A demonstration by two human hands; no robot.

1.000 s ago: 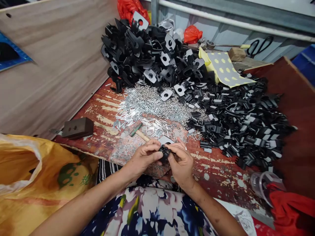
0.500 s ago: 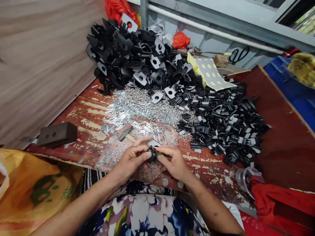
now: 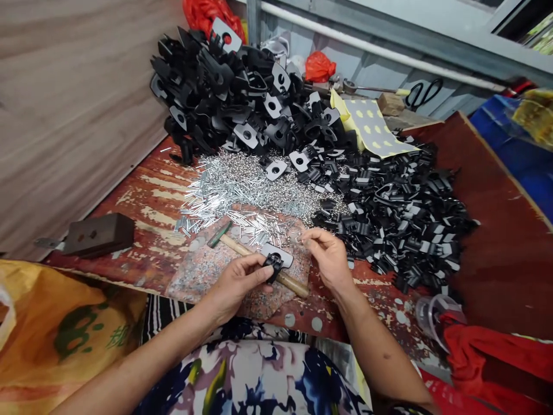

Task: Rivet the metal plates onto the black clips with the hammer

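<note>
My left hand [image 3: 240,279] is closed on a black plastic clip [image 3: 276,261], its grey oval-cornered face with a hole turned upward. Beneath the clip lies a hammer [image 3: 235,244] with a green head and wooden handle, resting on a speckled stone slab [image 3: 194,276]. To the right, my right hand [image 3: 327,253] has thumb and forefinger pinched together beside the loose metal pins [image 3: 254,222]. Whatever tiny thing sits in that pinch is too small to name. Small shiny metal pieces [image 3: 294,196] are heaped just beyond the pins.
Large black clip parts [image 3: 216,80] are piled at the back left, smaller black parts [image 3: 397,213] at the right. A dark metal block [image 3: 101,235] stands at the left edge. Behind are a yellow-backed sticker sheet [image 3: 367,127] and scissors [image 3: 423,95]. A clear plastic cup [image 3: 427,317] stands front right.
My right hand has left the clip and moved right and up towards the metal pieces. The left hand keeps the clip, now turned with its grey face showing. More of the hammer handle is visible.
</note>
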